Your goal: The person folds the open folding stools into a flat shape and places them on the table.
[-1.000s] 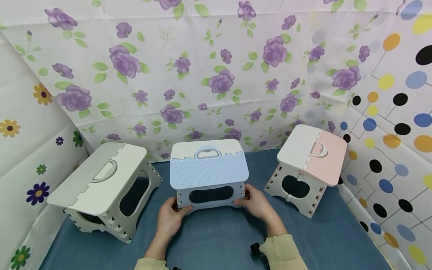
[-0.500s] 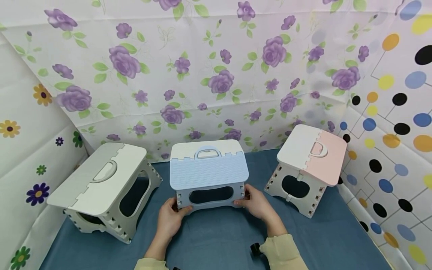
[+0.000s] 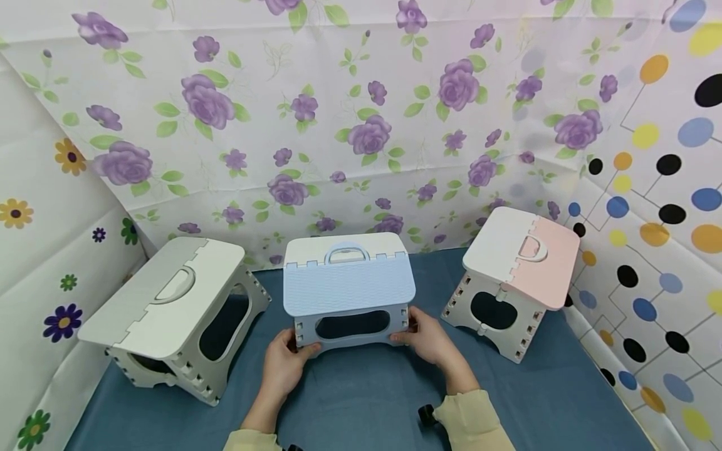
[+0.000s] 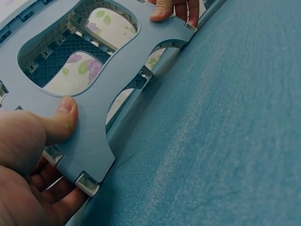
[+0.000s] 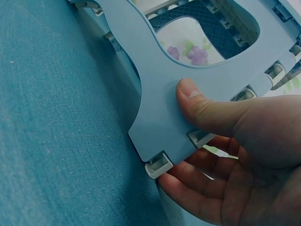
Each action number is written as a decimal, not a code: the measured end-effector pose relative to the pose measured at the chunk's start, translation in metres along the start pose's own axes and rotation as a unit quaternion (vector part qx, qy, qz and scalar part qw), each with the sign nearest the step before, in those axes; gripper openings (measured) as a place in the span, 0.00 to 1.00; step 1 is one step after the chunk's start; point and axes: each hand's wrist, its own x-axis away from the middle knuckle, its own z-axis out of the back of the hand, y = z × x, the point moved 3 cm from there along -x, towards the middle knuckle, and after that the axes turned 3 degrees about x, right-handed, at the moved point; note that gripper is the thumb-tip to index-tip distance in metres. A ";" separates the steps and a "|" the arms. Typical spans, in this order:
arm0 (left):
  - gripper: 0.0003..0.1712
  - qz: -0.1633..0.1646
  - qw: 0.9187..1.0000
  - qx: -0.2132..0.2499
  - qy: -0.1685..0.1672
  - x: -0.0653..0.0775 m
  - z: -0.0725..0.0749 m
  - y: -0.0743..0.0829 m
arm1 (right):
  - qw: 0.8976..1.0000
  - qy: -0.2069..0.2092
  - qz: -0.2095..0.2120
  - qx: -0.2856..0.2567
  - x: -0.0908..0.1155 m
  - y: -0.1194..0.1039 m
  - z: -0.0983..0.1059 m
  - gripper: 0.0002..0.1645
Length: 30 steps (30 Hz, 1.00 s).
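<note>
A blue and white folding step stool [image 3: 350, 285] stands unfolded on the blue cloth, its blue half toward me and a blue handle loop on top. At its lower left corner my left hand [image 3: 284, 363] holds the leg panel, thumb on the front face and fingers around the side. My right hand [image 3: 431, 338] grips the lower right corner in the same way. In the left wrist view the left thumb [image 4: 63, 120] presses the blue panel below its oval opening. The right wrist view has the right thumb [image 5: 200, 103] on the panel, fingers behind its edge.
A grey and white folding stool [image 3: 169, 300] stands unfolded at the left, angled. To the right is a pink and white one [image 3: 521, 260]. Blue cloth [image 3: 355, 401] covers the surface. A floral curtain [image 3: 316, 125] hangs behind; a dotted sheet [image 3: 648, 207] lines the right side.
</note>
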 end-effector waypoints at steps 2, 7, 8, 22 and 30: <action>0.19 -0.001 1.000 0.001 0.000 0.000 0.000 0.000 | 1.000 0.000 0.000 0.001 0.000 0.000 0.000 0.20; 0.19 0.000 1.000 0.000 -0.002 -0.001 0.000 0.000 | 1.000 0.001 -0.002 -0.001 0.000 -0.002 0.001 0.20; 0.19 0.000 1.000 0.000 -0.002 -0.001 0.000 0.000 | 1.000 0.001 -0.002 -0.002 0.000 -0.002 0.001 0.20; 0.20 -0.005 1.000 -0.006 0.007 0.000 0.000 0.003 | 1.000 -0.001 0.004 0.002 0.001 -0.002 0.000 0.22; 0.21 0.005 1.000 -0.006 0.002 0.001 0.000 0.002 | 1.000 -0.004 0.001 -0.002 0.002 -0.002 0.000 0.23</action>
